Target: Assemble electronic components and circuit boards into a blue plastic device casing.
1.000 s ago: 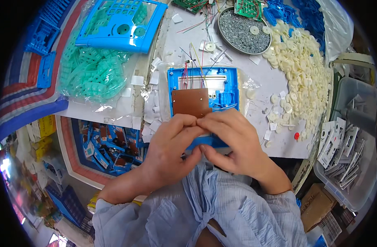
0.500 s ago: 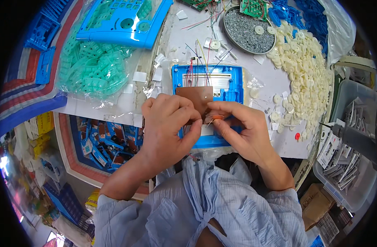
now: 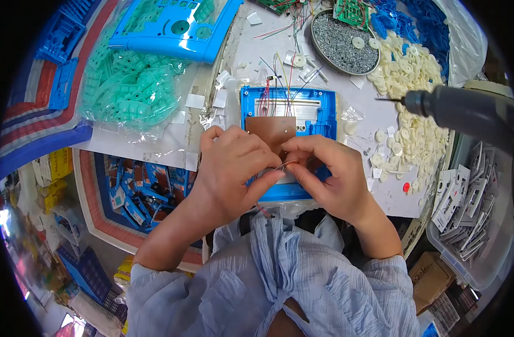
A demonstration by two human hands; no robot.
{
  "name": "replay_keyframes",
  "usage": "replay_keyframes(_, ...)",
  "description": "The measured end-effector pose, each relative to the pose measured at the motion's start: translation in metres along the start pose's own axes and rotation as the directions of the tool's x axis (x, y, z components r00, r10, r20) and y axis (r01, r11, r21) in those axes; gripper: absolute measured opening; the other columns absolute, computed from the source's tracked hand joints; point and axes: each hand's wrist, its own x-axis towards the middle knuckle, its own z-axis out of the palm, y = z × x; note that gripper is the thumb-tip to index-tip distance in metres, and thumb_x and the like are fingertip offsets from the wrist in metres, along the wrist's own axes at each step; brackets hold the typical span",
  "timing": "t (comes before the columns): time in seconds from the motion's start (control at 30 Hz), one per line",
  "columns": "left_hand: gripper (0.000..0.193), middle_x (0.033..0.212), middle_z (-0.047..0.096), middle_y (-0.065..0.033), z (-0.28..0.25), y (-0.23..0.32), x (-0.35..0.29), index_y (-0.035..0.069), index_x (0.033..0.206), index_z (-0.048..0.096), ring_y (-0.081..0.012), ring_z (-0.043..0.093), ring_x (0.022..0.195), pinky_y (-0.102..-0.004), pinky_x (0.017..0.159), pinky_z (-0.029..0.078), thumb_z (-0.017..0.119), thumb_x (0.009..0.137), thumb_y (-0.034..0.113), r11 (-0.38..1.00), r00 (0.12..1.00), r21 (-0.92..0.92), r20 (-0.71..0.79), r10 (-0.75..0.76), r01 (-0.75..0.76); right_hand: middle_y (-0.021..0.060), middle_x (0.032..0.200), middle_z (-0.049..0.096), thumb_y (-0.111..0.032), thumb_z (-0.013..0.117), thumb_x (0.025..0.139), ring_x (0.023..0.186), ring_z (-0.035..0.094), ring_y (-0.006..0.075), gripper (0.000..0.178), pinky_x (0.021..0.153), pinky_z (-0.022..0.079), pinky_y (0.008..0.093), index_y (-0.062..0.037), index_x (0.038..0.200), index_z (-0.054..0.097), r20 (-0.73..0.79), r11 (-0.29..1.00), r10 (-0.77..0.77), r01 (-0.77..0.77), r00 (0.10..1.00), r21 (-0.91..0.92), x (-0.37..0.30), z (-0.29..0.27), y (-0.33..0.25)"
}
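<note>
Thin wires (image 3: pixel 286 163) run between my two hands over the near part of a blue plastic housing (image 3: pixel 293 195). The fingertips of my left hand (image 3: pixel 234 174) are closed on these wires. My right hand (image 3: pixel 333 177) pinches them from the other side with thumb and forefinger. Just beyond my fingers a brown circuit board (image 3: pixel 272 130) lies in the housing, partly covered by my left hand. Several coloured wires (image 3: pixel 279 78) stick up from the housing's far side. What else my fingers may hold is hidden.
A dark electric screwdriver (image 3: pixel 437 104) hangs over the right side, above cream plastic discs (image 3: pixel 406 73). A round tray of screws (image 3: pixel 347 48) stands at the back. Bagged green keypads (image 3: pixel 130 92) and a blue cover (image 3: pixel 175 31) lie left. A bin of white parts (image 3: pixel 465 208) is at right.
The screwdriver has swung up and in from the right. An orange round piece in my right fingers no longer shows; a wire shows there now. The table has shifted slightly rightward in view.
</note>
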Motion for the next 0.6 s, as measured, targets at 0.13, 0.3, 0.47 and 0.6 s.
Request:
replay_keyframes(0.13, 0.014, 0.094, 0.067, 0.0028, -0.0082, -0.0059, -0.0001, 0.016, 0.092, 0.073, -0.0198, 0.06, 0.096, -0.0475, 0.093, 0.032, 0.08, 0.084, 0.024, 0.997, 0.996, -0.076, 0.085, 0.018, -0.011, 0.0082, 0.086, 0.071, 0.004, 0.072, 0.085, 0.067, 0.067, 0.0173, 0.033, 0.061, 0.052, 0.0292, -0.0044, 0.116, 0.065, 0.019, 0.997, 0.046, -0.047, 0.999, 0.068, 0.0004, 0.0001, -0.0005)
replay_keyframes(0.3, 0.015, 0.09, 0.068, -0.0001, -0.0057, -0.0064, 0.0024, 0.012, 0.09, 0.072, -0.0218, 0.059, 0.09, -0.0424, 0.088, 0.033, 0.082, 0.081, 0.018, 0.994, 0.997, -0.104, 0.06, 0.043, -0.036, 0.0059, 0.081, 0.069, 0.004, 0.072, 0.085, 0.063, 0.062, 0.016, 0.03, 0.058, 0.048, 0.0287, -0.0056, 0.112, 0.064, 0.043, 0.991, 0.05, -0.055, 0.998, 0.124, 0.003, 0.0021, 0.0009)
replay_keyframes(0.47, 0.011, 0.089, 0.067, -0.001, -0.0004, -0.0082, 0.003, 0.012, 0.087, 0.069, -0.0221, 0.059, 0.088, -0.0427, 0.088, 0.033, 0.079, 0.083, 0.013, 0.995, 0.997, -0.084, 0.042, 0.063, -0.06, 0.0048, 0.08, 0.07, 0.002, 0.072, 0.087, 0.063, 0.061, 0.0122, 0.025, 0.057, 0.047, 0.0256, -0.0046, 0.11, 0.064, 0.071, 0.982, 0.108, -0.118, 0.992, 0.151, 0.0041, -0.001, -0.0014)
replay_keyframes(0.6, 0.01, 0.09, 0.068, -0.0018, -0.0005, -0.0084, 0.0041, 0.011, 0.09, 0.069, -0.0221, 0.06, 0.088, -0.0429, 0.09, 0.033, 0.076, 0.084, 0.008, 0.992, 0.995, -0.094, 0.046, 0.086, -0.082, 0.0043, 0.081, 0.071, 0.002, 0.072, 0.09, 0.064, 0.059, 0.0075, 0.022, 0.058, 0.046, 0.0235, -0.0031, 0.11, 0.064, 0.082, 0.946, 0.169, -0.184, 0.982, 0.267, 0.0028, -0.002, 0.0059)
